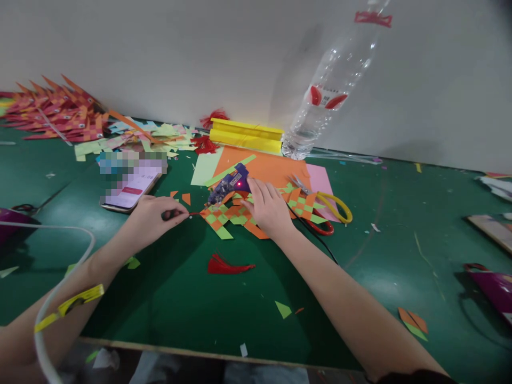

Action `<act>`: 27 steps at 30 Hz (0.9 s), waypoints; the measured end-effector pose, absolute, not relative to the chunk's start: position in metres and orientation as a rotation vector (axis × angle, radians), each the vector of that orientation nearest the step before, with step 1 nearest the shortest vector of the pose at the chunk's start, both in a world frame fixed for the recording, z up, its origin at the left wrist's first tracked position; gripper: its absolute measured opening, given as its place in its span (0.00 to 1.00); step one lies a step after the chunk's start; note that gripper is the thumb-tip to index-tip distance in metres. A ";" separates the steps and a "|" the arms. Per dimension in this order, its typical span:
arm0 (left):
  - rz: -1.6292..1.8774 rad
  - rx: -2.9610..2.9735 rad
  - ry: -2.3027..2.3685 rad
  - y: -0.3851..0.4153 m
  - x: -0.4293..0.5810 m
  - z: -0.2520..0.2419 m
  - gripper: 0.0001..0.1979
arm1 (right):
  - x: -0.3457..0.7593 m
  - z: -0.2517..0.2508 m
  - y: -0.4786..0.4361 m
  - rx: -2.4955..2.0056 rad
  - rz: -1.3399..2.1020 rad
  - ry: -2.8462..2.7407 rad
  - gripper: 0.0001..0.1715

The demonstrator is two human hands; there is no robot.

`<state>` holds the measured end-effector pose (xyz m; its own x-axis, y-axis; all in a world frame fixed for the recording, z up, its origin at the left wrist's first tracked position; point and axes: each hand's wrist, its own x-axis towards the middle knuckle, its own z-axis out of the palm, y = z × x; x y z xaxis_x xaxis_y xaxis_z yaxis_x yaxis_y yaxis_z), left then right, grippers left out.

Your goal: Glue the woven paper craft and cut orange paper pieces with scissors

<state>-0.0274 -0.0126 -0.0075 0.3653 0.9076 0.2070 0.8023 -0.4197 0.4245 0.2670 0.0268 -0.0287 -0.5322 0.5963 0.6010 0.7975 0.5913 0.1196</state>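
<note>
My left hand (pixel 154 217) is closed in a pinch on a thin red string (pixel 194 214) that leads to the tip of a woven orange and green paper piece (pixel 228 216) on the green table (pixel 180 298). Fingers of my right hand (pixel 269 209) lie flat on that woven piece, right beside a purple glue gun (pixel 229 185) with a red light on. The glue gun's nozzle points down at the woven piece's left end.
A red tassel (pixel 224 265) lies in front of the woven piece. Scissors (pixel 326 205) with yellow and red handles lie right of my hand. A phone (pixel 130 189), orange paper (pixel 272 166), yellow folded paper (pixel 246 136), a plastic bottle (pixel 324 101) and red paper crafts (pixel 56 114) stand behind.
</note>
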 end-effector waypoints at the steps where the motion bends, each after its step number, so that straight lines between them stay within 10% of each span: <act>1: 0.595 2.378 1.530 -0.013 -0.027 -0.008 0.15 | 0.267 -0.029 0.027 -1.110 -0.526 -2.308 0.30; 27: 0.600 2.394 1.578 -0.013 -0.024 -0.008 0.13 | 0.265 -0.027 0.025 -1.106 -0.613 -2.337 0.27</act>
